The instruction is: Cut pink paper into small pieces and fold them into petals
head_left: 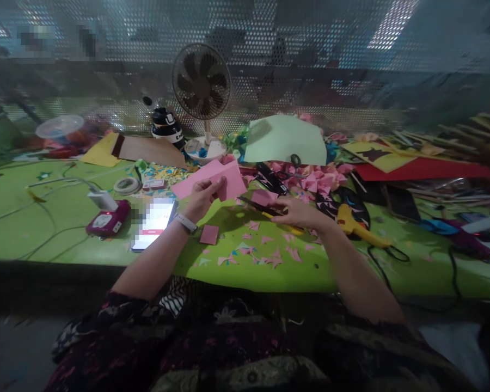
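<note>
My left hand (206, 195) pinches a folded or layered pink paper sheet (232, 182) between thumb and fingers, above the table. My right hand (294, 211) is closed around dark scissors (258, 206), their blades pointing left toward the pink sheet, a little apart from it. Another pink paper piece (264, 196) shows just behind the scissors; whether a hand touches it I cannot tell. A small pink square (209, 234) lies below my left hand. Pink triangular scraps (274, 258) are scattered in front of me.
A phone (154, 223) and a purple power strip (108, 219) with cables lie at left. To the right are a yellow glue gun (361, 231) and red paper (428, 167). Behind stand a fan (202, 84), a pale green sheet (286, 139) and pink paper flowers (324, 179).
</note>
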`<state>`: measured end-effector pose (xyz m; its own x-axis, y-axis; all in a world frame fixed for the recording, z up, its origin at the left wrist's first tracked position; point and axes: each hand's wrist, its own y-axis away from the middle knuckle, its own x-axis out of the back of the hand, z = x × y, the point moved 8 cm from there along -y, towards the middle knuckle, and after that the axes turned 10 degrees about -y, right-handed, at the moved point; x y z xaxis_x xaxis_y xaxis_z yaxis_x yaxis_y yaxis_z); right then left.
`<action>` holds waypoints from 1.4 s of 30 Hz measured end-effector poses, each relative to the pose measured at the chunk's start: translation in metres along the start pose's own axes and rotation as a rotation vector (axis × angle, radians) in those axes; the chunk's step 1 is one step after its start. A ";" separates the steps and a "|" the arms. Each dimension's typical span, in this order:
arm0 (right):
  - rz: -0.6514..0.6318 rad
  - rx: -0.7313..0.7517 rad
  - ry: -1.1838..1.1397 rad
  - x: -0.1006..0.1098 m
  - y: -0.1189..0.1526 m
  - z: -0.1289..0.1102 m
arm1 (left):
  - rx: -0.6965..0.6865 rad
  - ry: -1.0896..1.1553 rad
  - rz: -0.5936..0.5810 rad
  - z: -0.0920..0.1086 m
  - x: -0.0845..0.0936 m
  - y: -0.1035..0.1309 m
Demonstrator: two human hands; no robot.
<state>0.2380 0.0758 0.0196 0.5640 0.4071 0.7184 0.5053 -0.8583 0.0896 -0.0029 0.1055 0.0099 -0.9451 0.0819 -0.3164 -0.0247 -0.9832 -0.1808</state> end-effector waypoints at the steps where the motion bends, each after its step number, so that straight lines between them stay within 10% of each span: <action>1: 0.062 0.006 0.033 0.006 0.001 -0.001 | -0.003 -0.009 -0.001 0.000 0.000 0.000; 8: 0.479 0.091 0.044 0.042 0.015 -0.009 | 0.012 -0.102 -0.048 -0.009 0.005 -0.001; 42: 0.215 0.222 0.214 0.010 0.007 -0.018 | 0.001 -0.256 -0.018 -0.006 -0.001 0.006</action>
<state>0.2351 0.0680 0.0401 0.5350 0.1303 0.8347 0.5329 -0.8188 -0.2137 0.0000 0.0999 0.0040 -0.9962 0.0553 -0.0670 -0.0422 -0.9822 -0.1830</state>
